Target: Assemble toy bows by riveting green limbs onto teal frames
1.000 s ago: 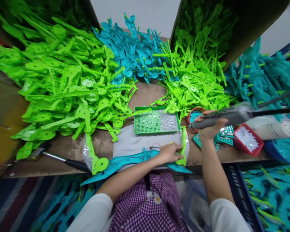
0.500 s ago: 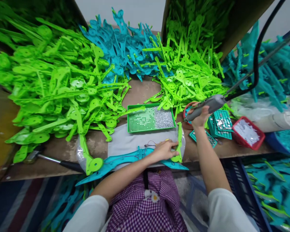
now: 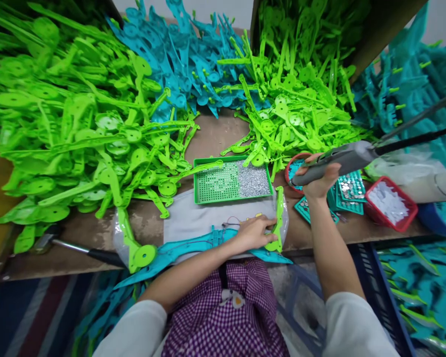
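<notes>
R hand (image 3: 315,190) — tool (image 3: 351,157) aslant, tip L.

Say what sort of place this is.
Probably an assembly workshop: heaped green plastic parts, a perforated tray of small silvery pieces, and a gray corded tool in the right hand.

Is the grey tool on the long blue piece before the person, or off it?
Off: the right hand holds the grey tool by the round red tub, well apart from the long blue piece.
</notes>
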`<state>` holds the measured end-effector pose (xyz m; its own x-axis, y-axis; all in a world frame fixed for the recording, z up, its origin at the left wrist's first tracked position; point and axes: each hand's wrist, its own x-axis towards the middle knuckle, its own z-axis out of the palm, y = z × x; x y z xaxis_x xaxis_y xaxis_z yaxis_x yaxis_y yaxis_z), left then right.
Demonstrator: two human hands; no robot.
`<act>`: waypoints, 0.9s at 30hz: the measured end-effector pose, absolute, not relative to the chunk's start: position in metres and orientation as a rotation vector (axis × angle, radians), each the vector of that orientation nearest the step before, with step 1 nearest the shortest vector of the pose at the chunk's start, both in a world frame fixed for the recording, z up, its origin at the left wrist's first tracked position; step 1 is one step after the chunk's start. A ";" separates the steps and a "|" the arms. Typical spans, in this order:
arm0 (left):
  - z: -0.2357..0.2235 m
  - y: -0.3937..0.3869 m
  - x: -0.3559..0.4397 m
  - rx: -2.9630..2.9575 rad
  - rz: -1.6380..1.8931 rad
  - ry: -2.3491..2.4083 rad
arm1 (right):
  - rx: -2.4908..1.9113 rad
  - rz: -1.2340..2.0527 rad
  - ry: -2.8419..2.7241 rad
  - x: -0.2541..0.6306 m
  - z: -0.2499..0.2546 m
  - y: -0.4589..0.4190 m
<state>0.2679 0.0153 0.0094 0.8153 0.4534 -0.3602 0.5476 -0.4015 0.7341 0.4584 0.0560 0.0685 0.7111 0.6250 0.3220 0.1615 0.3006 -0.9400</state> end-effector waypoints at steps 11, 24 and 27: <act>0.011 0.014 0.268 2.047 -0.116 0.747 | -0.967 0.469 -0.827 0.368 0.073 0.073; 0.009 0.014 0.267 2.068 -0.138 0.729 | -1.065 0.665 -0.849 0.336 0.074 0.114; 0.010 0.014 0.266 2.074 -0.143 0.740 | -1.054 0.718 -0.899 0.329 0.066 0.125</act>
